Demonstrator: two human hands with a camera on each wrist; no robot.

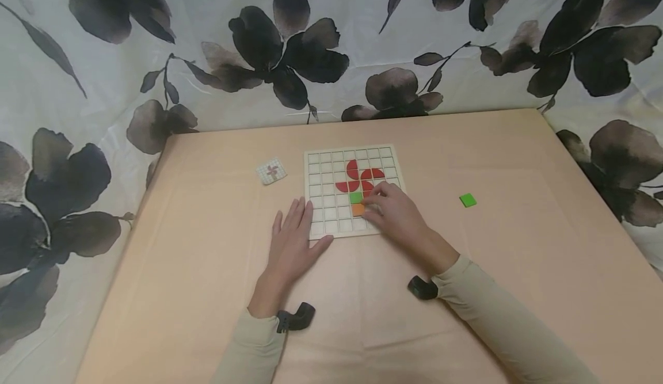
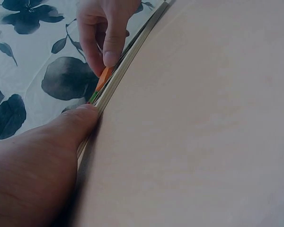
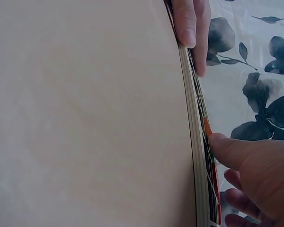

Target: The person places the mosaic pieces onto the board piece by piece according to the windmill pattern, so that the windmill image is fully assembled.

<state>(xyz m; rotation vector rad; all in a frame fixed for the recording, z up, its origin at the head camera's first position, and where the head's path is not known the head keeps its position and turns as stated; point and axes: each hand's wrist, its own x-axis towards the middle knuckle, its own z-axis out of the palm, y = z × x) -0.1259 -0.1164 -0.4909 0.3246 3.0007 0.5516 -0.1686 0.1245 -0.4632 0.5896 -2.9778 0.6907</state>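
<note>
A white gridded board (image 1: 322, 216) lies on the table, with several red quarter-round tiles (image 1: 352, 170) forming a pinwheel flower in it. Below the flower sits a green square tile (image 1: 355, 198). My right hand (image 1: 397, 214) pinches an orange tile (image 1: 358, 209) between thumb and fingers, just under the green one. The left wrist view shows this orange tile (image 2: 103, 78) tilted, one end at the board's surface. With fingers extended, my left hand (image 1: 293, 244) rests at the board's left edge, thumb by the lower front edge.
A small card (image 1: 271, 171) picturing a red flower on a grid lies left of the board. To the right, a loose green square tile (image 1: 468, 200) lies on the table (image 1: 217, 211). Floral cloth (image 1: 248, 102) hangs behind and beside the table.
</note>
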